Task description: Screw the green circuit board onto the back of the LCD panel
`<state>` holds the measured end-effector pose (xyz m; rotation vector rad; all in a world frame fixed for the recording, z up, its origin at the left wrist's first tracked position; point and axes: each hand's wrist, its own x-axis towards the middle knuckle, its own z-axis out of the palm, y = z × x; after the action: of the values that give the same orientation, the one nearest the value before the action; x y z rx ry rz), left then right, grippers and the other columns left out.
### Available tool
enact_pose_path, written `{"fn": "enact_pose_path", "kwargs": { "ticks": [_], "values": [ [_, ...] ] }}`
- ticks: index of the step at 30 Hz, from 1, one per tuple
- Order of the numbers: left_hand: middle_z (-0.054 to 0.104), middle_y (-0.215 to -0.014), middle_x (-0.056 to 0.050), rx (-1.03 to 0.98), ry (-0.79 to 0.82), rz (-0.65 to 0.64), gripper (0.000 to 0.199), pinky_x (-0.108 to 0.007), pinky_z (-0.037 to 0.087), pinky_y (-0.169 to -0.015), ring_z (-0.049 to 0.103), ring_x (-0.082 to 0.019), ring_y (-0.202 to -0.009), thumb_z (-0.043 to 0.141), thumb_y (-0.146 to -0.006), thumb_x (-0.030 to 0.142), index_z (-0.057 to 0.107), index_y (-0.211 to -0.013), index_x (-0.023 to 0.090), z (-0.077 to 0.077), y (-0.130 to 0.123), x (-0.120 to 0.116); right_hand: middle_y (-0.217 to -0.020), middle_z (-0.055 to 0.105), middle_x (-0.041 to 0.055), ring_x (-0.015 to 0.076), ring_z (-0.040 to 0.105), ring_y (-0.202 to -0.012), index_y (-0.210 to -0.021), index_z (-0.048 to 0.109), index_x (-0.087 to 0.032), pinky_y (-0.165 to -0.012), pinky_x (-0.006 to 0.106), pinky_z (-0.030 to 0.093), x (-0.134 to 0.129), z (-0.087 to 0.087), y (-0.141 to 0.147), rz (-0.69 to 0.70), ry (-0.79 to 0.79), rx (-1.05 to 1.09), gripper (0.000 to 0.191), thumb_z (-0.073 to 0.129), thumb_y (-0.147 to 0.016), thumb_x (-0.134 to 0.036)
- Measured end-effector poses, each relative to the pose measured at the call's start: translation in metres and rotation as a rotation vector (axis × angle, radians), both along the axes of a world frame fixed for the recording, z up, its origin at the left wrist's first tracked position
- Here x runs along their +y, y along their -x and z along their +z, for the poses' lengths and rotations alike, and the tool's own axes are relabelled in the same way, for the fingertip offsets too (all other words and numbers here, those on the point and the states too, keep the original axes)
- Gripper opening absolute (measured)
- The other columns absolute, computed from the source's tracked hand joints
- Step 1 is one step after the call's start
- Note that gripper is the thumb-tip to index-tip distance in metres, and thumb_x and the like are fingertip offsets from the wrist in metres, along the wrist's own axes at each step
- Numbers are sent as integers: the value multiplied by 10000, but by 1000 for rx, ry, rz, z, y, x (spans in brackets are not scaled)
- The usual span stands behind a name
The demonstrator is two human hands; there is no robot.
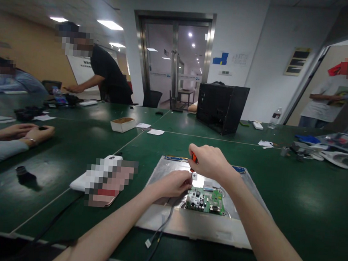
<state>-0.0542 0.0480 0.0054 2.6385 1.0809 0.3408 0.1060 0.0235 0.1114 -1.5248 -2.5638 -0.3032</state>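
Observation:
My right hand [209, 161] is wrapped round the handle of an orange and black screwdriver [194, 158], held upright with its shaft pointing down. My left hand [176, 183] has its fingers pinched together beside the shaft, at the upper left corner of a green circuit board [206, 200]; what they hold, if anything, is hidden. The board lies on a flat silver metal panel [208, 227], and a screwdriver tip cannot be made out near the fingers. Dark cables [166, 222] with a white connector run off the panel's front left.
A white device and a pink phone [109, 185] lie left of the panel. Behind stand a small open box [122, 125] and a black casing [220, 108]. Scraps and bags [338, 145] are at the right. Another person's hands [32, 133] rest at the left.

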Motion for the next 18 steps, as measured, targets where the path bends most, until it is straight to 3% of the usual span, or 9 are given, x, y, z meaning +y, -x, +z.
{"fn": "enact_pose_path", "kwargs": {
  "ticks": [18],
  "values": [
    [650,-789,-28,-6,43,13,60,-246,392,-604,579,-174,-706,548,-814,159,607,-817,172,1,-2,0,-895,678,56,218,626,-792,-1031,526,-233,-563,272,305,0,0,-1,36,16,-2,216,502,-855,-355]
  ]
}}
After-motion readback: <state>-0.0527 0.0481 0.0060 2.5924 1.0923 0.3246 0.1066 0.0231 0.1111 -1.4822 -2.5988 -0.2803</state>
